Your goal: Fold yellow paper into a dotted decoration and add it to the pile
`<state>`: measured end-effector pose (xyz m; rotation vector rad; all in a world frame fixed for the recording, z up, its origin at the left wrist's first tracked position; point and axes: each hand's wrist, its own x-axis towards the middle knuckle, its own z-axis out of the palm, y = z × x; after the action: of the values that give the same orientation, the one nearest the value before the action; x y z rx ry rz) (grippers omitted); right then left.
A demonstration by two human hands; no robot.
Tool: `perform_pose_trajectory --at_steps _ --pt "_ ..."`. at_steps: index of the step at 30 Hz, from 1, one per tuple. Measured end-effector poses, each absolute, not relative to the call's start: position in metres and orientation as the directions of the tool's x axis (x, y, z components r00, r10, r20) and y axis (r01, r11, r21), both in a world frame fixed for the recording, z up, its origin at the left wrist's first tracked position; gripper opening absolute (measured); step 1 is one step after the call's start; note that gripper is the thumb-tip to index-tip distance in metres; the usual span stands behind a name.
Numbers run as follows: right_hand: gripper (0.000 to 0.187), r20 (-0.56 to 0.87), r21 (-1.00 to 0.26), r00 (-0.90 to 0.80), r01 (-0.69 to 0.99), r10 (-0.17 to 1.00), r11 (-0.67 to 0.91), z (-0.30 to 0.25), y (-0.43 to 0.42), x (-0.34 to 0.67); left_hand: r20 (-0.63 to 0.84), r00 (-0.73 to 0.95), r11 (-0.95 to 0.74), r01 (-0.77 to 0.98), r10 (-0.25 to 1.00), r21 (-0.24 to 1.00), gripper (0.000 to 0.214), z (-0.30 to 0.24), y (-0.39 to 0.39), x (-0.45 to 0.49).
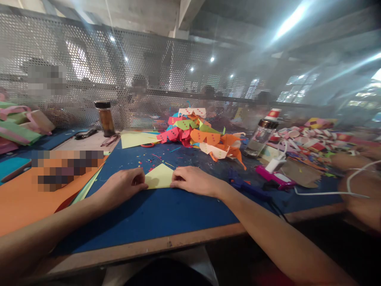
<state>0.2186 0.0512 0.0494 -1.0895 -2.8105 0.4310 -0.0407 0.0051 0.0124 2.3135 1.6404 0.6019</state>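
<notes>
A pale yellow sheet of paper [160, 177], folded to a point at the top, lies on the blue table mat [154, 214] in front of me. My left hand [131, 180] pinches its left corner, fingers curled. On the opposite corner, my right hand [190, 180] grips the paper between thumb and bent fingers. The sheet's lower edge runs straight between both hands. Small colored paper scraps [151, 159] are scattered just beyond it.
Folded paper animals [205, 137] are heaped behind the sheet. To the right are a blue glue gun [248, 186], a pink power strip [275, 177] and a clear bottle [258, 139]. Orange paper [26, 202] lies left, near a brown bottle [106, 121]. Another person's arm [360, 190] shows at far right.
</notes>
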Motion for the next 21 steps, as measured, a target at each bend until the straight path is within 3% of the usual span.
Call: perform_pose_trajectory --at_steps 21 --pt "0.022 -0.116 -0.276 -0.71 0.695 0.695 0.664 0.058 0.059 0.246 0.163 0.317 -0.356 0.853 0.934 0.383 0.018 0.01 0.006 -0.045"
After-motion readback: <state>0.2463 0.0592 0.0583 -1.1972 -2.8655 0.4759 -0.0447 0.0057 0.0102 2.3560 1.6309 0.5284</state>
